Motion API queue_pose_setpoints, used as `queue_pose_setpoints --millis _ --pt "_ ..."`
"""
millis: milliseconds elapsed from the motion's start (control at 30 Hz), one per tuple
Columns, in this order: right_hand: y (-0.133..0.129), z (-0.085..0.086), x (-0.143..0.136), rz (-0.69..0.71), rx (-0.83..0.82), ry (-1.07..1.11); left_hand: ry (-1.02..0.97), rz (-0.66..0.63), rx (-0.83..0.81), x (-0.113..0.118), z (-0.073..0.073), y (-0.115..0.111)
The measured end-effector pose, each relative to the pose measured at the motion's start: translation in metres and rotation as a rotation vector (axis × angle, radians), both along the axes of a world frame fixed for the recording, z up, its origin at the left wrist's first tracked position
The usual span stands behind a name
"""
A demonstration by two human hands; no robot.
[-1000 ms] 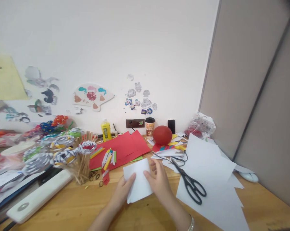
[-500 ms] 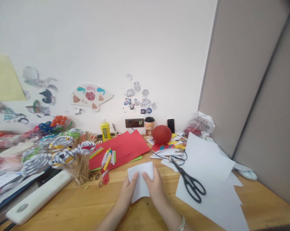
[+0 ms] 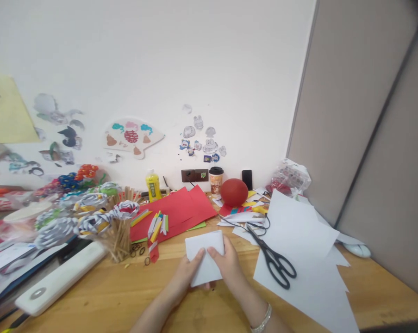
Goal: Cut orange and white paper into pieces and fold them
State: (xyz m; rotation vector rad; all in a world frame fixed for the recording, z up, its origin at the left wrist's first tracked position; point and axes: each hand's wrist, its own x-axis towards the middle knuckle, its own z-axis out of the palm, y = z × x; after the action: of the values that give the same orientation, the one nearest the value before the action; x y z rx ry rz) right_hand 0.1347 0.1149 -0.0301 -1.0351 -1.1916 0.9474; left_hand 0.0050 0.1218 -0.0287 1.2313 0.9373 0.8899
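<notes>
Head view: fingers of both hands pinch folded paper, scissors lying right, red sheets beyond.

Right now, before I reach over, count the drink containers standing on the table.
2: a yellow bottle behind the red paper, and a lidded cup just left of the round red object. Others may be hidden.

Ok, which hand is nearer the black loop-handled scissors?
Right: the right hand is left of the scissors; the left hand is farther left, across the folded white paper.
</notes>
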Motion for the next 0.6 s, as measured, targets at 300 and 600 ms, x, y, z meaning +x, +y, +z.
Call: queue_pose_setpoints --millis 300,600 --pt "0.006 -0.006 0.007 0.091 0.024 0.017 0.132 0.044 0.114 -0.001 -0.016 0.010" --pt "0.010 -0.007 0.010 0.021 -0.007 -0.017 0.165 -0.121 0.167 -0.003 -0.011 0.004"
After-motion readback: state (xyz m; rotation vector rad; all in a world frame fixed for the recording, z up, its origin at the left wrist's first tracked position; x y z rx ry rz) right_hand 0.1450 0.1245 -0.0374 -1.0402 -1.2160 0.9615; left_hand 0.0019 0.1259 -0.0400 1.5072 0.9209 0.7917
